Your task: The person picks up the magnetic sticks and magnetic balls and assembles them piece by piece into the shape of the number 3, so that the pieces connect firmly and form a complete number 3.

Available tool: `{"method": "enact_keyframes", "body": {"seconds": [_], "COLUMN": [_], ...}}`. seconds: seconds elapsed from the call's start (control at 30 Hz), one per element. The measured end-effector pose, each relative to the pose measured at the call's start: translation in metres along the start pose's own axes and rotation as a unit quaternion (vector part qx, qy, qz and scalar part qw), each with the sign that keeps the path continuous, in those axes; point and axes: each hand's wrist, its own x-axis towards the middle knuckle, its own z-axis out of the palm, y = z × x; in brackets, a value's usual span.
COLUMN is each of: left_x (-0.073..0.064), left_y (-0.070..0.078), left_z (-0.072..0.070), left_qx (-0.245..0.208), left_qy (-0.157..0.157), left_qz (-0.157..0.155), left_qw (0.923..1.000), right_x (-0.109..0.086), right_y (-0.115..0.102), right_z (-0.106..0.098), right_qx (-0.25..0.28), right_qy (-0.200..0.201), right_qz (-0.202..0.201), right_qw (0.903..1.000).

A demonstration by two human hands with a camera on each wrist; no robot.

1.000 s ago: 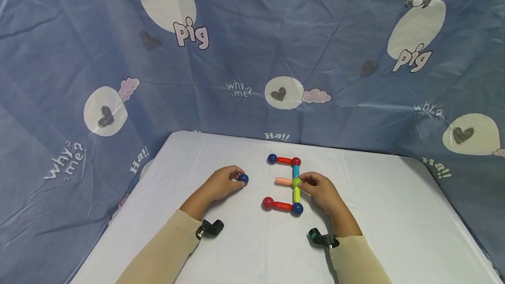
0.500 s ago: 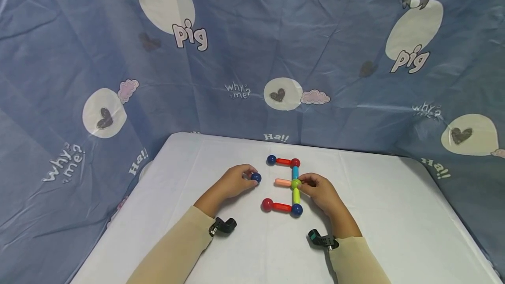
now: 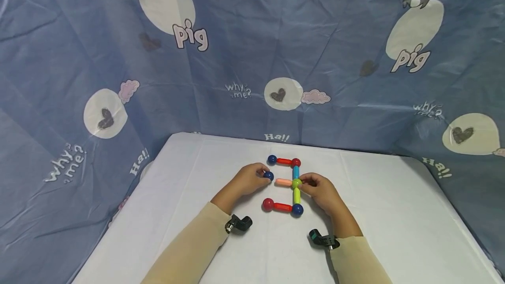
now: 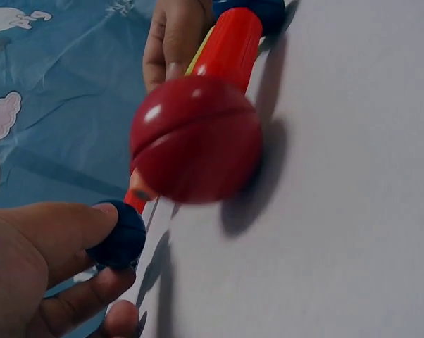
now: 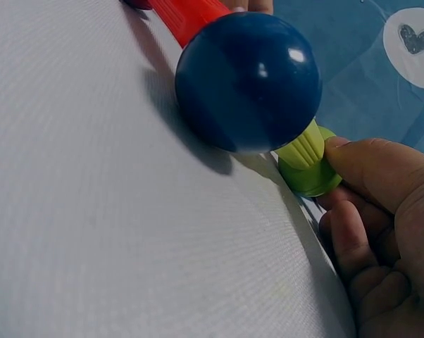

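Observation:
Between thumb and fingers my left hand (image 3: 251,179) pinches a dark blue ball (image 4: 124,238), close to the free end of an orange rod (image 3: 282,182). My right hand (image 3: 318,189) pinches the green ball (image 3: 297,183) that carries this rod. From the green ball a light blue rod (image 3: 296,172) leads back to a red ball (image 3: 296,162), and a yellow-green rod (image 3: 297,196) leads forward to a blue ball (image 5: 248,82). Red rods (image 3: 282,207) reach left from both corners, ending in a red ball (image 4: 196,139) in front and a blue ball (image 3: 272,159) behind.
The pieces lie on a white-covered table (image 3: 378,214). Behind it hangs a blue cloth (image 3: 236,47) printed with pigs and words. Each wrist wears a black camera on a strap, the left camera (image 3: 239,223) near the front red ball.
My left hand has moved right with the blue ball, up close to the orange rod's free end. The right hand stays on the green ball, and the joined pieces have not shifted.

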Motion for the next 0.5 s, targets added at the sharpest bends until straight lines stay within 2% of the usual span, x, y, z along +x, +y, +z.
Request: {"method": "enact_keyframes", "body": {"seconds": [0.23,0.5], "left_x": [0.0031,0.0025], "left_y": [0.0088,0.0064], "left_z": [0.0101,0.0114], "left_qx": [-0.003,-0.003], "left_qy": [0.002,-0.001], "left_qz": [-0.026,-0.043], "left_qw": [0.9996,0.9991], "right_x": [0.0003,0.0011], "right_y": [0.0006,-0.0009], "right_z": [-0.0005,0.0016], "right_qx": [-0.012,-0.003], "right_qy": [0.005,0.004], "right_qz": [-0.004,0.004], "right_qw": [0.9999,1.0000]}}
